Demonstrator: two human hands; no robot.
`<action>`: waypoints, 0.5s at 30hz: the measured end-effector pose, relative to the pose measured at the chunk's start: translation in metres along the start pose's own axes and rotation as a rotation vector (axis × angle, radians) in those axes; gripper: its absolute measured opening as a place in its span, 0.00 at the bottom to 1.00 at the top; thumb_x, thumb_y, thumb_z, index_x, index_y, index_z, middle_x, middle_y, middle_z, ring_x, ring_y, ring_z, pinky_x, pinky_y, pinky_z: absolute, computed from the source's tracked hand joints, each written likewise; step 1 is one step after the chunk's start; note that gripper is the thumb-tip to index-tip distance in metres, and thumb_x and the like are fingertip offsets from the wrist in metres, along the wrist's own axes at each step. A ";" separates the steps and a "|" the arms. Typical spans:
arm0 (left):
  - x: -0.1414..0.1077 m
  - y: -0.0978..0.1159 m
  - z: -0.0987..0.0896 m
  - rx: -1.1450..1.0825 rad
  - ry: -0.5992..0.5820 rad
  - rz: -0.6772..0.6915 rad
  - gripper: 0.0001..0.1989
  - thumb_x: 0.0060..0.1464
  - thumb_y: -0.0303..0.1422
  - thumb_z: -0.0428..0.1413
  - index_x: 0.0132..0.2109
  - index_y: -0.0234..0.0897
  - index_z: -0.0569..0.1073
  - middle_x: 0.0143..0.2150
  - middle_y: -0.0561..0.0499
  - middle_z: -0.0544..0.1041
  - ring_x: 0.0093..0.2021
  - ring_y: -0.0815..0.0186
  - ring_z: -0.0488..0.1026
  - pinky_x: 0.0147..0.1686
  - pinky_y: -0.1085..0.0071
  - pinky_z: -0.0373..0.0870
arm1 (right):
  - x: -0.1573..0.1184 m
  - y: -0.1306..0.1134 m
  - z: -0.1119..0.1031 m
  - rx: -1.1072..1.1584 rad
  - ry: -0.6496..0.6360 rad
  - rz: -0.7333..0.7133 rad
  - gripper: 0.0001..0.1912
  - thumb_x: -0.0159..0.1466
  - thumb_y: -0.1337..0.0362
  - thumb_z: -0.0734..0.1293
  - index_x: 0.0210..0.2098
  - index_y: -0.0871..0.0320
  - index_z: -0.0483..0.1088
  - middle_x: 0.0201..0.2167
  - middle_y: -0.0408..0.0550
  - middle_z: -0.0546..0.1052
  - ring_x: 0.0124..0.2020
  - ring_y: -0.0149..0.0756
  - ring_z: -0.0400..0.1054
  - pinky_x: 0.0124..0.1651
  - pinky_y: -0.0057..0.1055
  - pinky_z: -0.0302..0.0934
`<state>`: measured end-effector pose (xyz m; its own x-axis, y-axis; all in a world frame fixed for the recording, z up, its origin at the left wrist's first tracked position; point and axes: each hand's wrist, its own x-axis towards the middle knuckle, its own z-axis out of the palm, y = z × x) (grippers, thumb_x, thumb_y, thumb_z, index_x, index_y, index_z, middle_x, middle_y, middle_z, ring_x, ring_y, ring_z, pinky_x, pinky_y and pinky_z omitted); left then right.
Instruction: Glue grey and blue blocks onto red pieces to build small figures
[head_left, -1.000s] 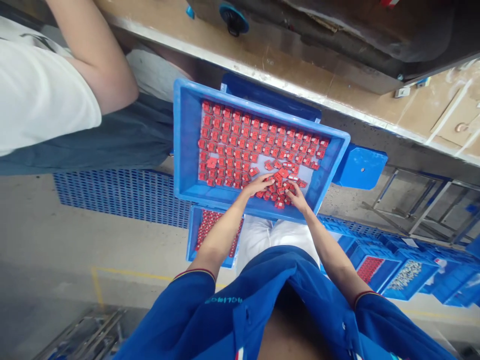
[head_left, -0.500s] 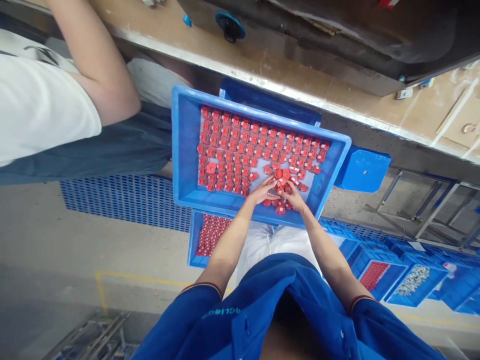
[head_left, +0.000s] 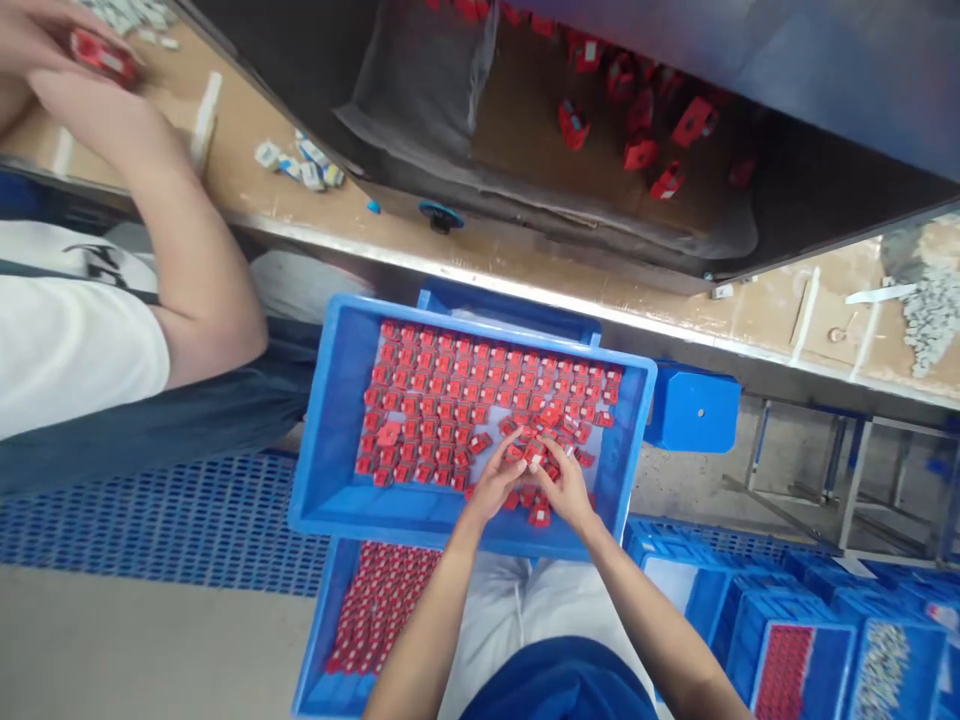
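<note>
Holding both hands low in a blue tray [head_left: 324, 450], the person curls the left hand [head_left: 491, 490] and right hand [head_left: 566, 490] with fingertips among loose red parts [head_left: 529, 465] by the tray's near edge; whether either hand pinches one is hard to make out. Neat rows of red parts [head_left: 442, 400] fill the rest of the tray. Below it, a second blue tray [head_left: 319, 620], cut off by the frame and partly hidden by the left forearm [head_left: 427, 630], holds more red parts [head_left: 379, 600]. At the top left, a co-worker's hand [head_left: 82, 100] grips a single red part [head_left: 105, 58].
</note>
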<state>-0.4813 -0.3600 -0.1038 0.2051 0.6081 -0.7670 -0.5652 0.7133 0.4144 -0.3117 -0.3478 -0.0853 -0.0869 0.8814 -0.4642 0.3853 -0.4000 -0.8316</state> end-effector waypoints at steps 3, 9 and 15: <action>0.007 0.028 0.016 -0.002 -0.036 0.097 0.40 0.50 0.43 0.77 0.68 0.49 0.76 0.60 0.46 0.85 0.55 0.54 0.84 0.58 0.59 0.81 | 0.013 -0.029 -0.010 -0.047 0.059 -0.074 0.25 0.70 0.49 0.71 0.63 0.51 0.77 0.62 0.56 0.82 0.63 0.52 0.77 0.67 0.50 0.71; 0.076 0.171 0.082 0.053 -0.205 0.439 0.42 0.51 0.45 0.76 0.71 0.52 0.73 0.69 0.45 0.78 0.61 0.53 0.82 0.58 0.61 0.83 | 0.146 -0.140 -0.055 -0.166 0.131 -0.527 0.23 0.74 0.48 0.69 0.63 0.51 0.75 0.62 0.55 0.82 0.61 0.49 0.78 0.66 0.48 0.73; 0.170 0.354 0.182 0.212 -0.247 0.582 0.32 0.71 0.31 0.59 0.76 0.43 0.59 0.68 0.44 0.76 0.63 0.52 0.81 0.63 0.48 0.79 | 0.360 -0.247 -0.113 -0.194 0.185 -0.766 0.36 0.76 0.40 0.64 0.69 0.64 0.67 0.60 0.57 0.81 0.64 0.45 0.76 0.70 0.47 0.69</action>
<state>-0.5012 0.0590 0.0013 0.1054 0.9586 -0.2644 -0.4747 0.2821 0.8337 -0.3339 0.0963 -0.0126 -0.2442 0.9271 0.2844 0.4340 0.3667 -0.8229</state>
